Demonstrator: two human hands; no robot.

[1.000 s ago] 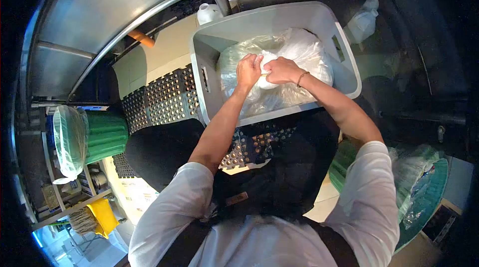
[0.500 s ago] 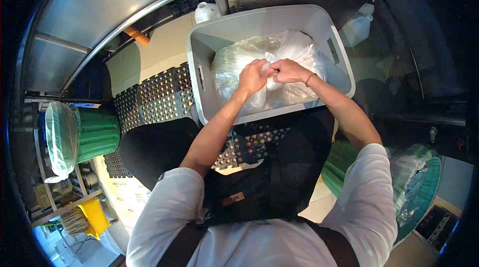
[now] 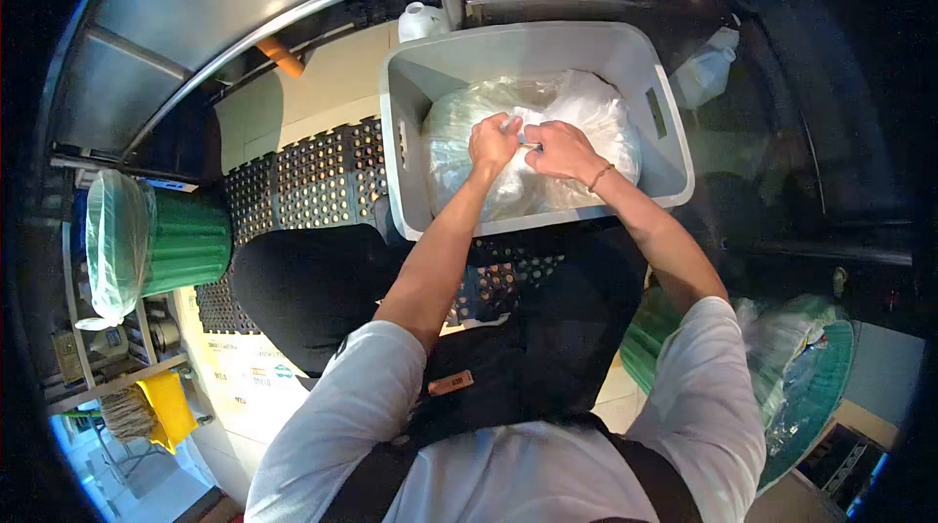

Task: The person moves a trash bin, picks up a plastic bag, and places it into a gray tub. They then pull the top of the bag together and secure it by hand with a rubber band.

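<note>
A grey plastic tub (image 3: 547, 49) stands on the floor in front of me, holding a full clear plastic bag (image 3: 596, 112). My left hand (image 3: 491, 144) and my right hand (image 3: 557, 149) meet over the top of the bag and pinch its gathered neck between them. A thin tan band shows between my fingers at the neck. A bracelet sits on my right wrist. The bag's contents look pale and cannot be made out.
Perforated black floor mats (image 3: 313, 181) lie left of the tub. A green bin with a clear liner (image 3: 156, 244) stands at far left, another green bin (image 3: 801, 367) at right. White jugs (image 3: 708, 73) sit behind the tub. A steel counter edge (image 3: 244, 24) curves above. A yellow dustpan (image 3: 166, 406) is at lower left.
Both hands stay on the bag's neck, shifting and working slightly around it. The view has swung a little, so the tub sits slightly more to the right.
</note>
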